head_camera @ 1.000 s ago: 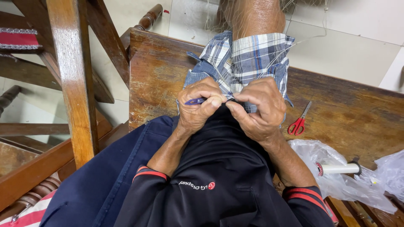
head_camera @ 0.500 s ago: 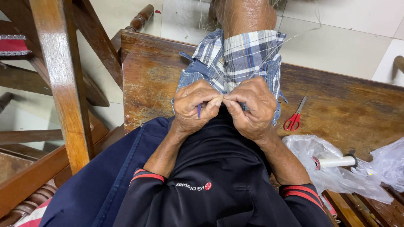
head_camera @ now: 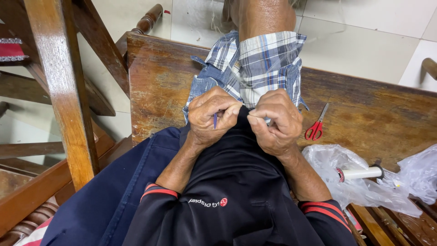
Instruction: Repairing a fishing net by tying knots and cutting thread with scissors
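Bench of worn brown wood fills the view, pale floor tiles beyond it. Right of the hands, a clear plastic bag lies with a white spool on it, red scissors just above. Left hand pinches a small blue tool against dark cloth; right hand clenches the cloth's edge below a plaid cuff.

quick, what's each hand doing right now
Left hand: closed, pinching a thin blue tool against the dark fabric.
Right hand: closed, gripping the dark fabric's edge.
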